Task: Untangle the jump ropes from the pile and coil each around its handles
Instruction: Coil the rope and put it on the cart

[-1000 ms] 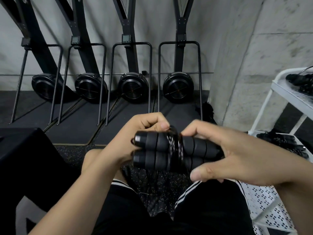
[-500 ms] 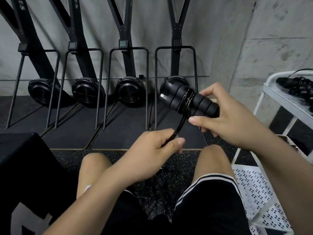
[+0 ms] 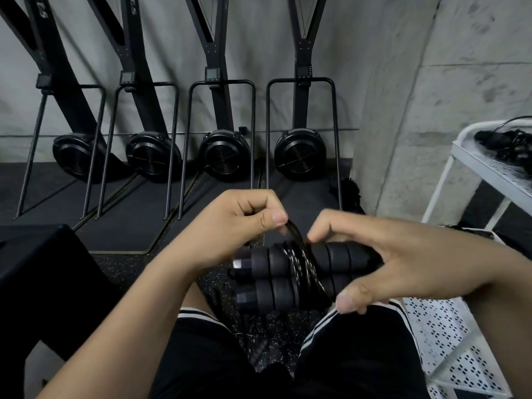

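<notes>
Handles: two black ribbed foam handles [image 3: 270, 276] lie side by side, roughly level, held above the lap between the knees. They are paired so that one winding binds both.
Cord: thin black speckled rope cord [image 3: 302, 267] is wound in several turns round the middle of both handles. One length rises from the coil to the left hand, and a dark strand seems to hang below the handles towards the floor.
Left hand: left hand [image 3: 227, 226] pinches the rising cord between thumb and forefinger, with the other fingers curled. It is judged to be holding tension so the turn lies tight.
Right hand: right hand [image 3: 397, 263] grips the ends of both handles nearer it, fingers curled over the top and thumb underneath. The forefinger tip rests at the edge of the coil, apparently to stop the turns sliding.
Step in hand: laying a further turn or tucking the end; cannot tell which.
Progress: this rope appears nearly coiled. How much cord is left to wind is not visible.
Risk: slackening the pinch could let the turns spring loose.
Store: white perforated metal trolley [image 3: 449, 335] stands at the right. Dark jump ropes [image 3: 506, 142] lie on its upper shelf; whether they are coiled cannot be told.
Surroundings: black upright exercise machines [image 3: 224, 156] stand along the grey concrete wall [image 3: 431, 96], on a speckled rubber floor [image 3: 121, 263].
</notes>
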Motion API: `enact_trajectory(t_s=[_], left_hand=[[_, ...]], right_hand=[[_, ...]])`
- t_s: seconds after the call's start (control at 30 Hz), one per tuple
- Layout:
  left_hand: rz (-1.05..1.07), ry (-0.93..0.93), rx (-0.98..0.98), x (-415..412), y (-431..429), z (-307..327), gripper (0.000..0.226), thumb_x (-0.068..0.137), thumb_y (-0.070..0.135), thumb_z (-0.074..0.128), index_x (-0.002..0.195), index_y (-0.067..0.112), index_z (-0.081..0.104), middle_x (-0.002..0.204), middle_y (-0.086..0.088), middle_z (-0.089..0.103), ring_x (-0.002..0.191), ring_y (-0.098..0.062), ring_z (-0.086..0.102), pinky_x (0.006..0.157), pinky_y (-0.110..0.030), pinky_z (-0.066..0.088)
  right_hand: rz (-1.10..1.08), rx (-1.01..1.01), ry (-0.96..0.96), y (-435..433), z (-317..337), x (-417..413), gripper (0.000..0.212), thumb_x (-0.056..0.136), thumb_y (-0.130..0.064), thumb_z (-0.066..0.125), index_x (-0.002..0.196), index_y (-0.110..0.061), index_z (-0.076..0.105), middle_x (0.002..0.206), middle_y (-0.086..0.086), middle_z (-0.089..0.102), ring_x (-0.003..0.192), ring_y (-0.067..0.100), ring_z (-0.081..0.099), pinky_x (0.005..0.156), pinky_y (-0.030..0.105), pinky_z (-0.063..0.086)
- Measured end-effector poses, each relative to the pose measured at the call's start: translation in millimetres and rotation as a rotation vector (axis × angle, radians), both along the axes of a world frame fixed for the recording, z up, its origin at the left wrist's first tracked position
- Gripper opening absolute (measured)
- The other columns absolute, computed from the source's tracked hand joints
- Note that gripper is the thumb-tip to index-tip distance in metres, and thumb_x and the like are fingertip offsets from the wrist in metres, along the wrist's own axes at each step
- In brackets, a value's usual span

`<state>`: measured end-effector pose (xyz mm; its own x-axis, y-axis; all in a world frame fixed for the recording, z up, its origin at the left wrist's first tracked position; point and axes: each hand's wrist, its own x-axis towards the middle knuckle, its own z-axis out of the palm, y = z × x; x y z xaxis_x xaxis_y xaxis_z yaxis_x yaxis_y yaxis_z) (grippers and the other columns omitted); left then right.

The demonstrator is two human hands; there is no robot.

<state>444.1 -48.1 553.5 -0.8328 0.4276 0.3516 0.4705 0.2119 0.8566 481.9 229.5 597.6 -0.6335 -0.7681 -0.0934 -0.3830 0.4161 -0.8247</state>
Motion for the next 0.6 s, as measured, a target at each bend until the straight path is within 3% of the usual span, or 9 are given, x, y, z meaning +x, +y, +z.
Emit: enact_trajectory(t_s=[0.07,0.13,0.17,0.23,0.33,0.43,0.6], left_hand=[[0.035,-0.099,0.067,2.4,1.0,-9.7,0.025,0.107,0.020,0.060,0.088,0.003,0.063,0.074,0.000,0.058,0.062,-0.014,0.050,0.059,-0.022,0.043],[0.138,-0.185,-0.027,8.5,5.8,-20.7,0.026,0.106,-0.003,0.053,0.084,0.011,0.057,0.076,0.014,0.056,0.065,0.005,0.049,0.056,-0.004,0.041],[0.197,-0.180,-0.080,14.5,11.3,-23.1,0.035,0.105,-0.001,0.054,0.078,0.021,0.052,0.071,0.019,0.053,0.061,0.007,0.046,0.055,-0.004,0.039],[0.201,-0.163,0.029,14.5,26.9,-24.1,0.038,0.106,0.019,0.055,0.068,0.024,0.054,0.057,0.007,0.036,0.051,-0.004,0.032,0.049,-0.018,0.031],[0.091,-0.150,0.148,15.4,39.4,-24.5,0.042,0.113,0.037,0.047,0.083,0.017,0.069,0.063,0.002,0.026,0.053,-0.011,0.023,0.049,-0.021,0.024],[0.124,-0.055,-0.053,20.0,37.5,-28.4,0.040,0.109,0.048,0.046,0.089,0.021,0.068,0.059,0.010,0.036,0.052,-0.010,0.034,0.053,-0.025,0.032],[0.156,0.102,-0.332,29.7,28.2,-17.3,0.030,0.108,0.045,0.055,0.088,0.028,0.069,0.061,0.006,0.050,0.057,-0.005,0.046,0.057,-0.023,0.038]], right_hand=[[-0.018,-0.119,0.026,1.2,6.0,2.6,0.051,0.089,-0.006,0.085,0.129,-0.021,0.057,0.117,-0.004,0.069,0.091,0.042,0.071,0.081,0.055,0.060],[-0.043,-0.223,0.037,1.8,11.1,3.0,0.048,0.088,-0.007,0.083,0.127,-0.018,0.057,0.101,-0.004,0.074,0.079,0.031,0.071,0.067,0.042,0.059],[-0.065,-0.264,0.052,1.8,13.1,2.1,0.046,0.088,-0.008,0.082,0.126,-0.016,0.057,0.090,-0.002,0.074,0.073,0.021,0.069,0.061,0.033,0.055],[-0.143,-0.344,0.099,0.9,15.2,-1.6,0.046,0.089,-0.011,0.083,0.125,-0.012,0.056,0.079,0.004,0.072,0.066,0.016,0.065,0.058,0.027,0.051],[-0.294,-0.468,0.166,-2.3,13.3,-10.0,0.050,0.086,-0.016,0.083,0.126,-0.008,0.054,0.074,0.009,0.070,0.061,0.018,0.063,0.054,0.027,0.049],[-0.457,-0.440,0.305,-2.4,8.7,-19.4,0.046,0.086,-0.021,0.079,0.125,-0.015,0.054,0.073,0.006,0.070,0.057,0.015,0.061,0.057,0.028,0.051],[-0.627,-0.245,0.478,3.3,-10.2,-43.8,0.041,0.093,-0.025,0.081,0.123,-0.028,0.053,0.083,-0.008,0.074,0.060,0.008,0.068,0.063,0.025,0.051]])
